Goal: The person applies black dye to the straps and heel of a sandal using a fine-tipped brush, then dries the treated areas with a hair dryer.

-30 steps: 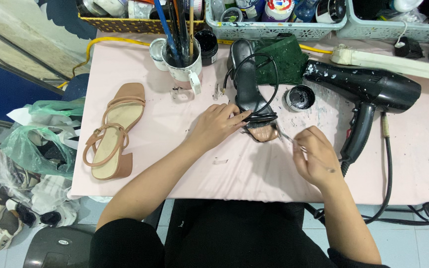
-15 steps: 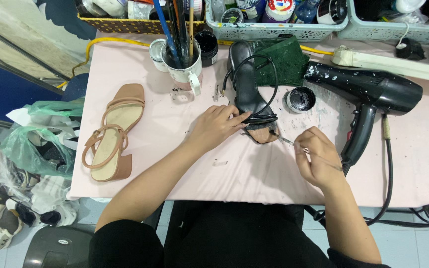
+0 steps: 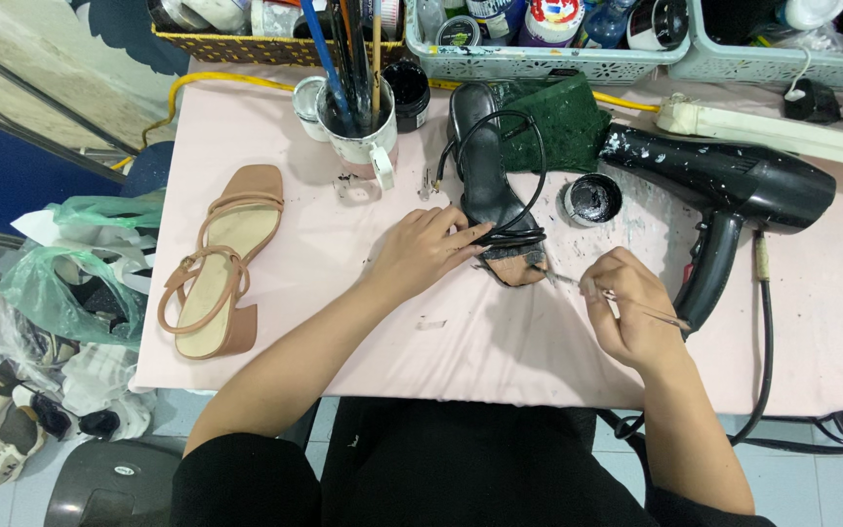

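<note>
The left hand pins the black sandal flat on the worktop, its length running away from the person. The right hand, fingers pinched shut on a thin brush, points its tip leftward at the sandal's near end.

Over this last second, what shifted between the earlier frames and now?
Little: the right hand, gripping the thin brush, edged left, bringing the tip to the toe of the black sandal. The left hand stayed pressed on the sandal. Tan sandal and hair dryer did not move.
</note>
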